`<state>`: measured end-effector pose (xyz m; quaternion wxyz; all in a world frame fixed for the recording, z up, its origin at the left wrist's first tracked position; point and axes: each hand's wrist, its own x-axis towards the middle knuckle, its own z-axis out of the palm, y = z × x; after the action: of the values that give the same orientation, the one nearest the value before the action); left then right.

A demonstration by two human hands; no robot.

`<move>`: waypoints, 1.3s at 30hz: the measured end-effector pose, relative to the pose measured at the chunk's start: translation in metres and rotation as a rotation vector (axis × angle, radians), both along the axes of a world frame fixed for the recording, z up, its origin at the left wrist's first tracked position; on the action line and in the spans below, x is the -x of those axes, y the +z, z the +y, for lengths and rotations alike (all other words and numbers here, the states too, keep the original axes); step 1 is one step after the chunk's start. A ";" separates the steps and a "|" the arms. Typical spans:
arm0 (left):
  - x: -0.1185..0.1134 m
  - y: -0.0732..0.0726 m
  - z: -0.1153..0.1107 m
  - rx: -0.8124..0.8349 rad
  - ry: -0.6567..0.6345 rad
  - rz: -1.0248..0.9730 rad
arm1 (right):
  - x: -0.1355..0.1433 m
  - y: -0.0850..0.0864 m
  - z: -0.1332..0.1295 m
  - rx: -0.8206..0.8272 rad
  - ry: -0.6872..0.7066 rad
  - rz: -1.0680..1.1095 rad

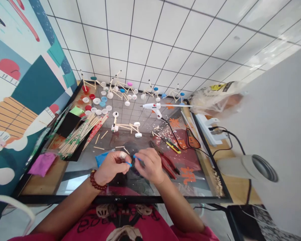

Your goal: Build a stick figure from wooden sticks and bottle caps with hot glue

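Over the near middle of the glass-topped table, my left hand [113, 164] pinches a small piece of blue clay [128, 164] between thumb and finger. White tape wraps one of its fingers, and a beaded bracelet [98, 180] circles the wrist. A short gap to the right, my right hand [150, 164] has its fingers closed on another bit of blue clay [137, 158]. Partly hidden behind the left hand lies a blue packet [100, 158]. Farther back stands a stick frame with white bottle-cap wheels [125, 126].
A white glue gun [153, 107] rests at the back centre, its cord trailing right. Red-handled pliers [168, 164] and a yellow cutter [173, 147] lie beside my right hand. Wooden sticks [77, 137], bottle caps [96, 101] and a pink packet [42, 164] occupy the left. A power strip [208, 129] is at right.
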<state>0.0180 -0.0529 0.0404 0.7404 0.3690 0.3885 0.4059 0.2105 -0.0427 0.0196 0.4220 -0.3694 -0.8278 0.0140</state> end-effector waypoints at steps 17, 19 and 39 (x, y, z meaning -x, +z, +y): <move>0.011 0.005 -0.006 0.226 0.389 -0.019 | -0.017 -0.004 0.012 0.228 0.041 -0.279; 0.008 0.002 -0.009 0.194 0.372 0.007 | -0.015 0.002 0.008 0.175 0.088 -0.201; 0.055 -0.003 -0.018 -0.974 -0.097 1.478 | -0.001 0.019 -0.011 0.326 0.184 0.316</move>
<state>-0.0374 -0.0709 0.0376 0.0774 0.8271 0.5355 0.1523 0.2116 -0.0535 0.0383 0.4778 -0.3489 -0.7685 0.2436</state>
